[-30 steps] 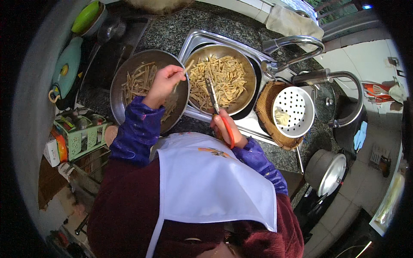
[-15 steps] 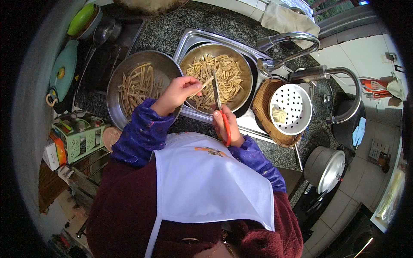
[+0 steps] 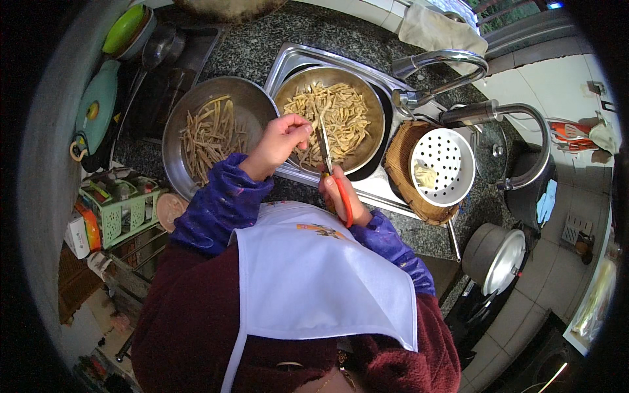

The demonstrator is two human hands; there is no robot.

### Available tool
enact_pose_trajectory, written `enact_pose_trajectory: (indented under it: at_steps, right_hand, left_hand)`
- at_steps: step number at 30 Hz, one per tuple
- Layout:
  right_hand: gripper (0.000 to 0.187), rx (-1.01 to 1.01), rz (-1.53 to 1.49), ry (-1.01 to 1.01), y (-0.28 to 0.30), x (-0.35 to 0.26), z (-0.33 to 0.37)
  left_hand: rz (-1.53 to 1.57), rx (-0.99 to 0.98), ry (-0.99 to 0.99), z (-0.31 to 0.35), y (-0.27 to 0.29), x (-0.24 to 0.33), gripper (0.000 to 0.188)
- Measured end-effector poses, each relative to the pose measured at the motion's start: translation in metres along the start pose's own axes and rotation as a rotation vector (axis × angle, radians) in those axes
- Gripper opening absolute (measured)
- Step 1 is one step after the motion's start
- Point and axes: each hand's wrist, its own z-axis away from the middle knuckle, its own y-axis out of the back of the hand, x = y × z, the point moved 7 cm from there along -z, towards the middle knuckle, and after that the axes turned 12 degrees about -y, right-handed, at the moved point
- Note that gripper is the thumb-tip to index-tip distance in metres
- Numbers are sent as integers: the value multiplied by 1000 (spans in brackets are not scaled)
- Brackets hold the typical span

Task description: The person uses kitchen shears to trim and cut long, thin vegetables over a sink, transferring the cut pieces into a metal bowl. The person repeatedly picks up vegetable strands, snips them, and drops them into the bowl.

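Moved: since half a second before, the left hand (image 3: 278,143) had slid a tiny bit toward the scissors (image 3: 325,141), and the pale strip that had poked out of its fingers no longer showed. The scissors' tip had tipped a little toward that hand.
Left hand: its fingers were curled in close together, over the near edge of the gold bowl (image 3: 360,157). I cannot tell if they pinched a bit of strip.
Right hand (image 3: 356,202): it was wrapped around the red handles of the scissors, with the blades pointing away over the gold bowl. It was too small to tell if the blades were apart.
Short strips (image 3: 344,118): they lay in a big pile in the gold bowl, just past both hands and under the blades.
Long strips (image 3: 209,134): they lay in the wide metal pan (image 3: 259,105), to the left of the left hand.
Sink (image 3: 284,60): its shiny rim went around the gold bowl, in front of the hands.
White bowl (image 3: 464,169): it was full of holes, sat on a brown woven mat (image 3: 398,157) to the right of the right hand, and had a pale lump (image 3: 424,175) inside.
Clothes: purple sleeves (image 3: 226,190) came up to the wrists, and a white apron (image 3: 321,281) was nearer the body than the hands.
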Motion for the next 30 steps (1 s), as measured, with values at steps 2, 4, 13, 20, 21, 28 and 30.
enact_pose_trajectory:
  at_steps: [2, 4, 13, 20, 21, 28, 30]
  right_hand:
    - [39, 15, -25, -15, -1, -3, 2]
    - [36, 51, -24, -35, 4, 6, -1]
    - [38, 234, -155, 29, 23, 2, 3]
    - [40, 215, -159, 34, 22, 8, 4]
    - [40, 219, -163, 33, 23, 8, 5]
    - [39, 224, -159, 23, 21, 8, 5]
    - [39, 191, -137, 15, 18, 10, 4]
  left_hand:
    - [-35, -56, -13, -1, -8, -6, 14]
    - [-48, -55, -20, -1, -10, -8, 14]
    - [-1081, 36, -598, 0, 20, 32, 34]
    - [-1603, 238, 146, 1, 167, -22, 23]
    - [-1628, 172, 341, 6, 172, -31, 24]
    - [-1106, 115, -23, 1, 140, -47, 26]
    - [-820, 133, -91, -3, 133, -46, 22]
